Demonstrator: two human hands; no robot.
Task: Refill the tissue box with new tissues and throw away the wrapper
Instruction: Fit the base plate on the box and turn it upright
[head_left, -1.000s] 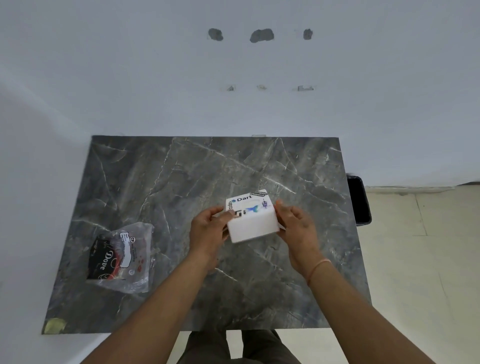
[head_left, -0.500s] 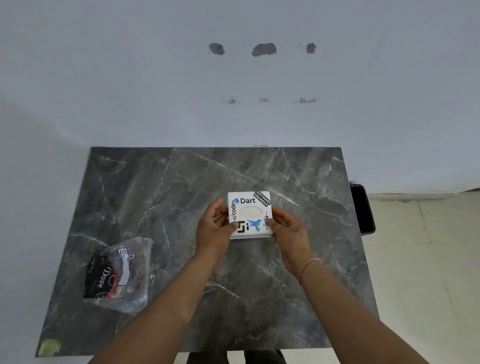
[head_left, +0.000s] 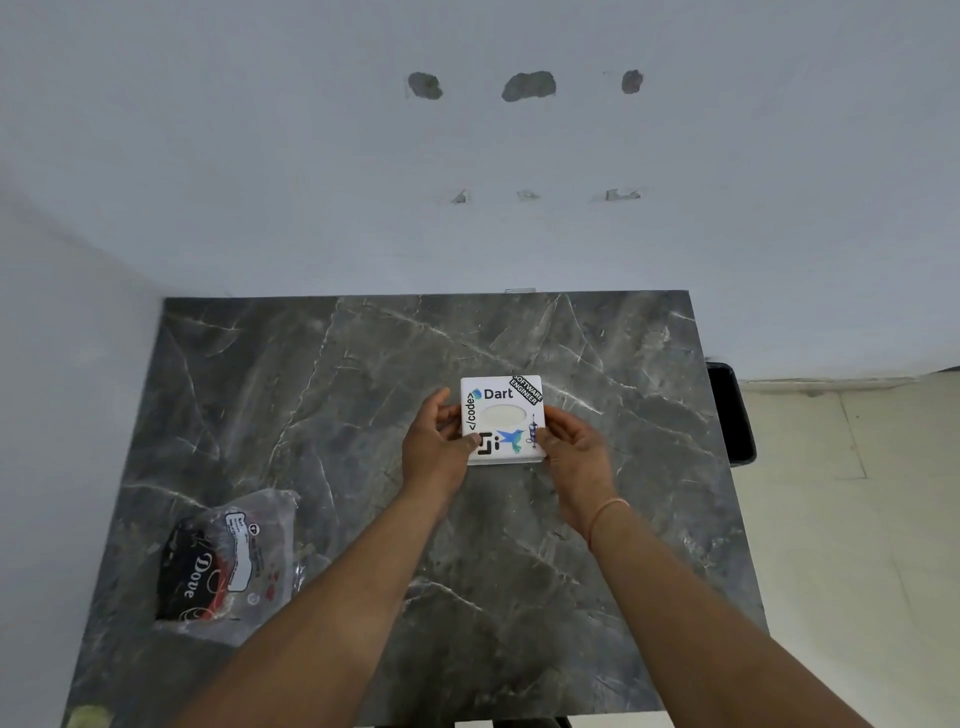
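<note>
Tissue box lowered flat, both hands' fingers partly hidden behind it

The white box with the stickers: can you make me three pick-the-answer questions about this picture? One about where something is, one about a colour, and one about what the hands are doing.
1. Where does the plastic wrapper lie on the table?
A. near the front left corner
B. on top of the box
C. against the wall

2. What colour is the bird sticker on the tissue box?
A. red
B. blue
C. yellow

3. What are the hands doing?
A. both hold the box by its sides
B. one tears the wrapper
C. both rest flat on the table

Answers:
1 A, the wrapper lies left of the arms, close to the near edge.
2 B, the bird near the box's front edge is blue.
3 A, the left hand and right hand grip opposite sides of the box.
</note>
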